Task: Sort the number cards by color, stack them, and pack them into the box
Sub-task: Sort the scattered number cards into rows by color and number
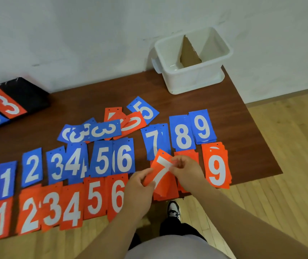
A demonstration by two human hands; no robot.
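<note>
My left hand (pixel 139 181): fingers curled round the lower edge of the orange 7 card (pixel 159 170).
My right hand (pixel 186 170): pinches its upper corner.
Card: tilted, above the orange 7 pile (pixel 165 192).
Box (pixel 192 71): far corner of the table (pixel 242 137).

We see blue cards (pixel 182 135) and orange-red cards (pixel 71 208), both printed with white numerals, on a dark reddish-brown table (pixel 242 146). The box (pixel 192 77) is white, its divider (pixel 188 53) cardboard-brown, and the floor (pixel 289 202) pale yellowish wood.

Bare table (pixel 196 101) lies open between the blue 9 pile (pixel 202 126) and the white box (pixel 192 60); a cardboard divider (pixel 189 51) splits the box.
</note>
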